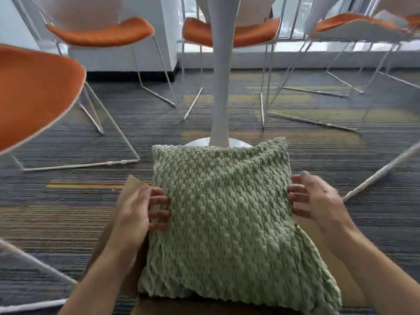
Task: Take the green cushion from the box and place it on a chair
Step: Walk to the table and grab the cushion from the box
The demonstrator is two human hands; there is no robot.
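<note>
1. The green cushion (227, 219) is held over the cardboard box (134, 184), near an orange chair (34, 87)
2. Its left edge is gripped by the left hand (134, 212), fingers curled
3. Its right edge is touched by the right hand (318, 201), fingers spread apart

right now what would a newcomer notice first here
The knobbly green cushion fills the centre foreground, over a cardboard box, with the left hand curled on its left edge and the right hand at its right edge. Behind, orange-seated chairs stand around a white table pedestal.
</note>
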